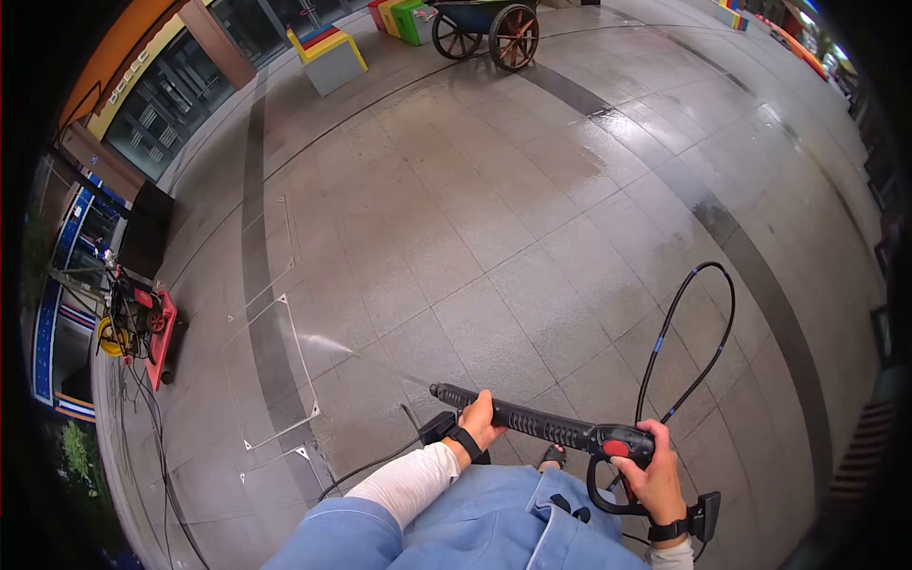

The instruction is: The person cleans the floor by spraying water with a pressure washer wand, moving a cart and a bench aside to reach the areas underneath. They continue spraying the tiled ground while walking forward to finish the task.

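Note:
A black spray gun (546, 425) with a red button lies across the front of the body, its nozzle toward the left. My left hand (482, 421) is closed round its barrel near the nozzle end. At the grip end, my right hand (655, 475) is wrapped round the rear of the gun, its thumb near the red button. A fine white spray (328, 344) leaves the nozzle to the left, above the paved floor (475, 237). A black hose (731, 304) loops up beyond my right hand. Both wrists carry black straps with devices.
At the left stands a red cart (163, 337) with machinery and a yellow reel (113, 336); cables trail along the floor. White frame markings (309, 375) lie left of centre. Farther off are a yellow-edged bench (332, 66), coloured blocks (407, 21) and a wheeled wagon (514, 38).

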`<action>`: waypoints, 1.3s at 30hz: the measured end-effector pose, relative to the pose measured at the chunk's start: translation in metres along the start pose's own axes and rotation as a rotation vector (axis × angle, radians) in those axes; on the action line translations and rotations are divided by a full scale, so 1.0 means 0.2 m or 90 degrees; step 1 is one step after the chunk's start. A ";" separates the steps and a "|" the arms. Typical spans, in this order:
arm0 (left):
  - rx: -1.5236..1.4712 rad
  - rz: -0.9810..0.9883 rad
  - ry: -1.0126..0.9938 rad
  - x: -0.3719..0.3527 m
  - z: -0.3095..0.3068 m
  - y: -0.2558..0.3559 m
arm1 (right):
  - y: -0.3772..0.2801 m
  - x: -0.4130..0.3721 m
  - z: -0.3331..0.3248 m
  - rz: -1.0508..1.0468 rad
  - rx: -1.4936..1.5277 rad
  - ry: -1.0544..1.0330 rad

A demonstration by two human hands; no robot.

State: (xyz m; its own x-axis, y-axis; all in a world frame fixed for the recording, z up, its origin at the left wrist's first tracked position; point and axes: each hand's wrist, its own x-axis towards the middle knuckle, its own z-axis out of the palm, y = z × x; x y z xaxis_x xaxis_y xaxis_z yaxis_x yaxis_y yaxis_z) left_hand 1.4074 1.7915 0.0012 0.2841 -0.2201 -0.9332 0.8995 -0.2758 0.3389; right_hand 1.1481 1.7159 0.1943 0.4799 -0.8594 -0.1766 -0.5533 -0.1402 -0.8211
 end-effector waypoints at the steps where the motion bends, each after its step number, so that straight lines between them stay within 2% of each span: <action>1: 0.036 -0.001 -0.027 0.06 0.09 0.01 | 0.05 -0.03 0.03 0.061 0.007 0.036; 4: 0.204 0.008 -0.118 0.11 0.51 -0.01 | 0.08 -0.18 0.15 0.114 0.012 0.273; 7: 0.355 -0.032 -0.314 0.11 0.92 -0.07 | -0.03 -0.26 0.32 0.117 -0.137 0.531; 8: 0.383 -0.015 -0.362 0.04 1.03 -0.07 | -0.23 -0.23 0.31 0.260 -0.129 0.543; 9: 0.378 -0.005 -0.410 -0.02 1.11 -0.06 | -0.30 -0.20 0.34 0.300 -0.132 0.580; 11: 0.348 0.000 -0.474 -0.13 1.20 0.01 | -0.38 -0.16 0.36 0.302 -0.248 0.622; 12: 0.350 0.008 -0.486 -0.13 1.21 0.06 | -0.42 -0.11 0.38 0.246 -0.254 0.647; 15: 0.320 0.035 -0.483 0.01 1.08 0.28 | -0.45 -0.01 0.41 0.254 -0.246 0.575; 16: 0.316 0.058 -0.431 0.08 0.97 0.38 | -0.45 0.06 0.43 0.224 -0.166 0.529; 17: 0.299 0.055 -0.395 0.20 0.85 0.46 | -0.29 0.06 0.47 0.280 0.092 0.459; 18: 0.218 0.058 -0.340 0.29 0.69 0.55 | -0.15 0.13 0.50 0.113 -0.091 0.401; 19: 0.173 0.055 -0.282 0.39 0.52 0.63 | -0.21 0.25 0.56 0.181 0.045 0.313; 20: 0.150 0.050 -0.201 0.47 0.33 0.71 | -0.35 0.40 0.64 0.078 -0.048 0.241; 21: 0.126 0.063 -0.113 0.55 0.13 0.76 | -0.38 0.50 0.69 0.100 0.018 0.136; 22: 0.044 0.050 -0.065 0.58 -0.08 0.80 | -0.36 0.60 0.75 0.025 0.022 0.053; 23: -0.015 0.017 -0.043 0.63 -0.29 0.82 | -0.36 0.66 0.78 0.068 0.021 -0.066; 24: -0.070 0.014 0.002 0.61 -0.45 0.84 | -0.39 0.73 0.84 -0.018 0.005 -0.103; 25: -0.126 0.008 0.047 0.59 -0.56 0.86 | -0.42 0.77 0.87 -0.032 -0.009 -0.151; 28: -0.137 0.017 0.044 0.51 -0.64 0.90 | -0.47 0.76 0.89 -0.104 -0.001 -0.161; 31: -0.096 0.048 -0.026 0.55 -0.34 0.91 | -0.40 0.62 0.81 -0.044 -0.028 -0.049; 34: 0.027 0.073 -0.072 0.52 0.24 0.83 | -0.31 0.46 0.67 0.028 -0.030 0.159; 35: 0.056 0.063 -0.152 0.53 0.43 0.77 | -0.31 0.41 0.63 0.053 -0.046 0.227; 37: 0.116 0.041 -0.267 0.39 0.79 0.69 | -0.42 0.36 0.57 0.009 -0.186 0.383; 39: 0.148 0.028 -0.362 0.21 1.03 0.63 | -0.51 0.31 0.52 0.084 -0.155 0.460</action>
State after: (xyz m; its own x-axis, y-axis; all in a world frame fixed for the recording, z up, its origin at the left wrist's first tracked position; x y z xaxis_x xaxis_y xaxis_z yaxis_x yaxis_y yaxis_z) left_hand 1.4643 1.5547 0.0288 0.0401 -0.6829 -0.7294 0.7770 -0.4377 0.4525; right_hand 1.3045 1.7290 0.2099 -0.1185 -0.9722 0.2019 -0.7488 -0.0460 -0.6612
